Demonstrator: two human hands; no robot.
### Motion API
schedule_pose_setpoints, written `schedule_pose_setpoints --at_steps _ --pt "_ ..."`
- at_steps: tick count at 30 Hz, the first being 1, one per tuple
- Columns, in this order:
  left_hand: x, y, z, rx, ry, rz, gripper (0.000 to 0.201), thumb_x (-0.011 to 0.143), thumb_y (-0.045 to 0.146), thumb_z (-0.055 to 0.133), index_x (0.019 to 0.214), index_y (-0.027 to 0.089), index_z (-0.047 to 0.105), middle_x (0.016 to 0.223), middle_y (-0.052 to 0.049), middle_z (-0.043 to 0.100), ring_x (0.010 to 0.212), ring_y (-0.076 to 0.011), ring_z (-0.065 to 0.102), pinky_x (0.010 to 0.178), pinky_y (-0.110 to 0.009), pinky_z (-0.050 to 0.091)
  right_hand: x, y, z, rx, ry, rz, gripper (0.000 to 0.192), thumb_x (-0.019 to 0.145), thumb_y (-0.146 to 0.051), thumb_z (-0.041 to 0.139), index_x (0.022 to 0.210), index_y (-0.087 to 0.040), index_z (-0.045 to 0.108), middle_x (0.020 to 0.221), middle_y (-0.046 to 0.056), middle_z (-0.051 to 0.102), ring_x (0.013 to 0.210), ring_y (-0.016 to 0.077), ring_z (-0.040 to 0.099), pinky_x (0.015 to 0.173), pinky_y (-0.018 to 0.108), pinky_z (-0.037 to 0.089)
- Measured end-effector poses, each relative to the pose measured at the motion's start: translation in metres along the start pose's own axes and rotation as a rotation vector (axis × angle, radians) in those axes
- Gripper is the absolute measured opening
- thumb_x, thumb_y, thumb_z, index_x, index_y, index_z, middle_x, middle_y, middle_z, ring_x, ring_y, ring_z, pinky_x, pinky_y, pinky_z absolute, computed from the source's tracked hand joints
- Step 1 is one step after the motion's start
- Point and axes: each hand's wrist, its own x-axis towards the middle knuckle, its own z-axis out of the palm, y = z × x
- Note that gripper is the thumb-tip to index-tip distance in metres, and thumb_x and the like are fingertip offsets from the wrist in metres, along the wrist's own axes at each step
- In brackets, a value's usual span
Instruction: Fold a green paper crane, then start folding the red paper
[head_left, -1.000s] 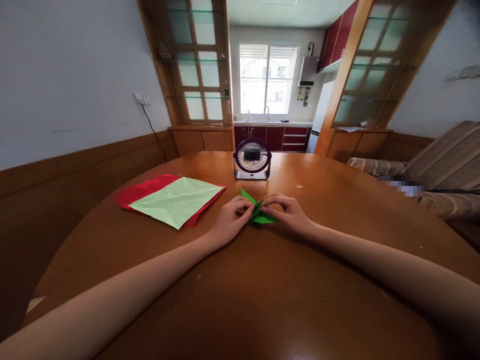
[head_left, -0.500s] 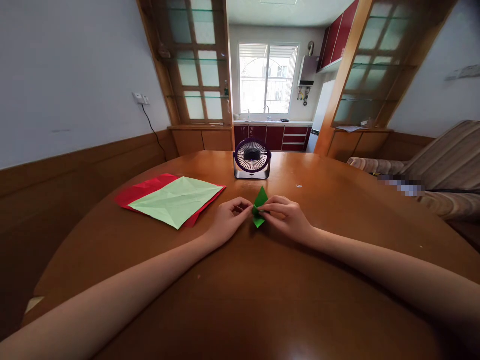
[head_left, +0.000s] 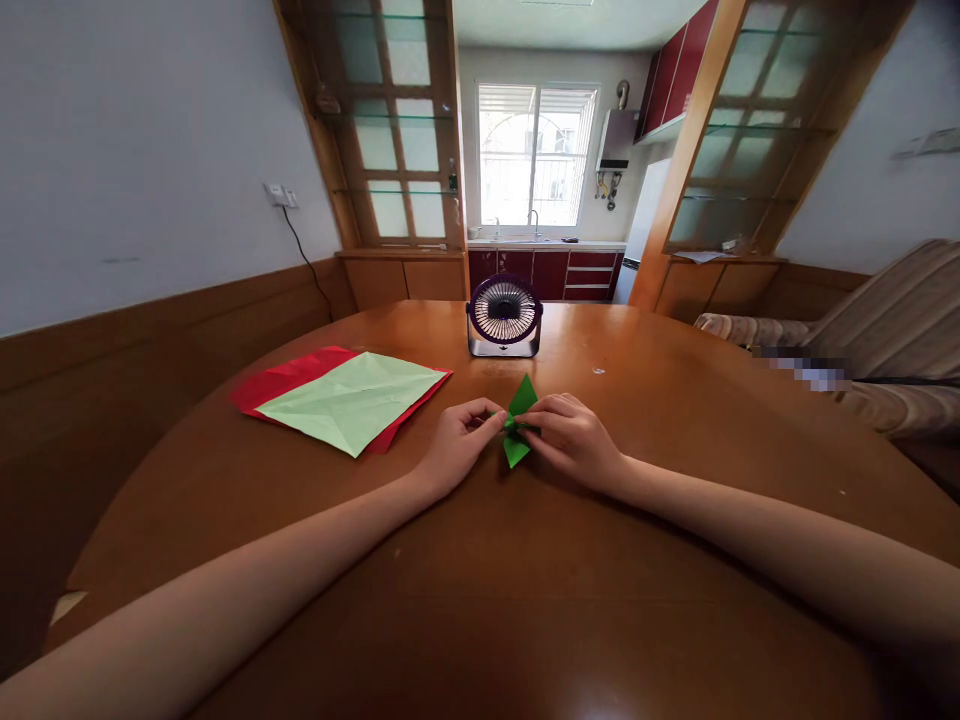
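Observation:
A small folded piece of green paper [head_left: 519, 422] stands on edge on the round wooden table [head_left: 525, 560], with one point up and one point down. My left hand [head_left: 459, 445] pinches its left side with fingertips. My right hand [head_left: 576, 440] pinches its right side, fingers curled over the fold. Both hands rest on the table just in front of a small dark desk fan [head_left: 504, 317].
A pale green sheet [head_left: 352, 398] lies on a red sheet [head_left: 279, 383] to the left of my hands. A striped sofa [head_left: 877, 340] stands at the right. A wall with wood panelling runs along the left. A kitchen with a window lies beyond the table.
The green paper lay flatter and wider between my hands a second ago; now it is folded narrower and turned upright. My hands have drawn closer together.

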Motion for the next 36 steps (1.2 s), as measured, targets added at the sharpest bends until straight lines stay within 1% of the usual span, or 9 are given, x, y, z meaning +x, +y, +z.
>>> schedule_pose_setpoints --at_steps 4,7,10,13,16,20,27,32,36 --pt "-0.001 -0.001 0.005 -0.130 -0.002 -0.085 0.023 0.077 0.038 0.066 0.074 0.015 0.067 0.073 -0.002 0.065 0.068 -0.0141 0.058 0.066 -0.026 0.045 -0.002 0.003 0.002 0.075 0.021 0.092 0.018 0.091 -0.030 0.059 0.103 -0.023 0.071 0.089 0.007 0.066 0.081 0.0182 0.061 0.075 0.034 0.050" --pt "-0.002 -0.001 0.009 -0.316 0.014 -0.210 0.022 0.072 0.036 0.071 0.075 0.015 0.066 0.072 -0.002 0.066 0.067 -0.0137 0.060 0.066 -0.027 0.048 -0.004 0.005 0.003 0.136 0.027 0.126 0.019 0.090 -0.033 0.061 0.103 -0.023 0.072 0.090 0.007 0.067 0.082 0.0178 0.061 0.075 0.033 0.050" --pt "-0.001 -0.001 0.010 -0.482 0.057 -0.314 0.025 0.064 0.030 0.078 0.078 0.015 0.064 0.075 -0.001 0.066 0.066 -0.0130 0.062 0.067 -0.028 0.050 -0.004 0.008 0.003 0.159 0.034 0.138 0.019 0.090 -0.033 0.062 0.104 -0.024 0.072 0.090 0.006 0.068 0.082 0.0176 0.061 0.076 0.033 0.050" --pt "0.001 0.000 0.009 -0.548 0.072 -0.338 0.029 0.059 0.024 0.082 0.078 0.015 0.062 0.074 0.001 0.064 0.066 -0.0118 0.063 0.066 -0.026 0.051 -0.005 0.010 0.003 0.162 0.036 0.115 0.019 0.090 -0.031 0.062 0.104 -0.023 0.073 0.088 0.006 0.068 0.081 0.0180 0.061 0.077 0.034 0.048" --pt "0.002 -0.001 0.007 -0.560 0.037 -0.343 0.028 0.059 0.023 0.082 0.075 0.015 0.061 0.071 0.002 0.064 0.063 -0.0109 0.062 0.065 -0.026 0.051 -0.005 0.011 0.004 0.164 0.040 0.093 0.019 0.090 -0.032 0.062 0.104 -0.024 0.073 0.088 0.006 0.068 0.081 0.0178 0.060 0.077 0.034 0.048" --pt "0.002 -0.005 0.006 -0.550 0.002 -0.358 0.026 0.060 0.024 0.083 0.075 0.013 0.064 0.070 -0.001 0.066 0.065 -0.0119 0.063 0.068 -0.027 0.052 -0.007 0.013 0.005 0.186 0.040 0.099 0.020 0.090 -0.034 0.062 0.105 -0.026 0.073 0.089 0.005 0.068 0.083 0.0179 0.060 0.077 0.035 0.048" --pt "-0.001 -0.005 0.008 -0.514 0.003 -0.316 0.027 0.061 0.027 0.083 0.079 0.014 0.068 0.077 -0.003 0.070 0.066 -0.0125 0.065 0.071 -0.029 0.054 -0.006 0.014 0.004 0.266 0.061 0.167 0.018 0.089 -0.032 0.063 0.102 -0.028 0.074 0.088 0.005 0.069 0.081 0.0171 0.062 0.075 0.033 0.050" --pt "-0.002 -0.005 0.007 -0.309 0.028 -0.156 0.028 0.063 0.031 0.082 0.084 0.016 0.071 0.087 -0.005 0.072 0.079 -0.0175 0.067 0.077 -0.032 0.054 -0.003 0.015 0.005 0.434 0.077 0.300 0.017 0.087 -0.037 0.066 0.096 -0.026 0.076 0.086 0.005 0.070 0.078 0.0159 0.064 0.070 0.031 0.052" --pt "-0.002 -0.005 0.006 -0.172 0.036 -0.063 0.022 0.071 0.033 0.077 0.083 0.016 0.071 0.086 -0.006 0.072 0.080 -0.0179 0.066 0.077 -0.032 0.053 -0.002 0.015 0.006 0.561 0.080 0.369 0.019 0.084 -0.040 0.068 0.092 -0.025 0.077 0.085 0.005 0.070 0.078 0.0152 0.064 0.069 0.029 0.053"
